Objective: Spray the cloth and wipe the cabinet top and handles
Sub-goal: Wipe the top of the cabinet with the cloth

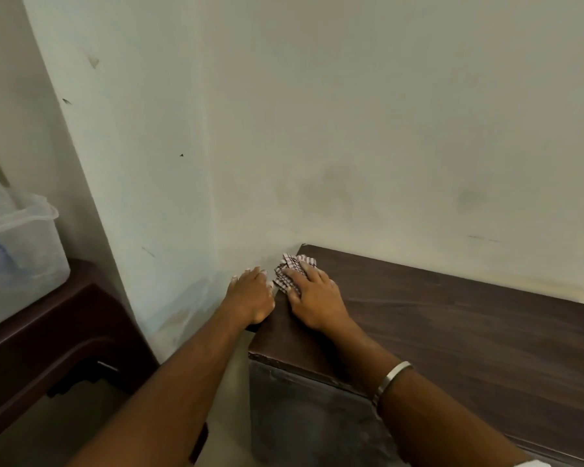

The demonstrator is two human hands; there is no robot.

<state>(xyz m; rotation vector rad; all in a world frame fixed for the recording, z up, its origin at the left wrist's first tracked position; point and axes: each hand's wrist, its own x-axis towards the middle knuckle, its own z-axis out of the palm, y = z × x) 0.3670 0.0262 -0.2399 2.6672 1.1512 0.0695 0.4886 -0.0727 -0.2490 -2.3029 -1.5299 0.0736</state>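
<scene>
A dark brown wooden cabinet top point(452, 332) fills the lower right, set against the pale wall. A crumpled checked cloth point(289, 271) lies at its far left corner. My right hand point(312, 296) presses flat on the cloth with straight fingers, a metal bangle on its wrist. My left hand point(250, 294) rests on the left edge of the cabinet top, just beside the cloth, fingers relaxed. No spray bottle is in view, and the cabinet handles are not visible.
A clear plastic tub point(17, 251) stands on a dark low table point(54, 338) at the left. A narrow strip of pale floor point(223, 365) runs between that table and the cabinet. The wall point(351, 129) is directly behind.
</scene>
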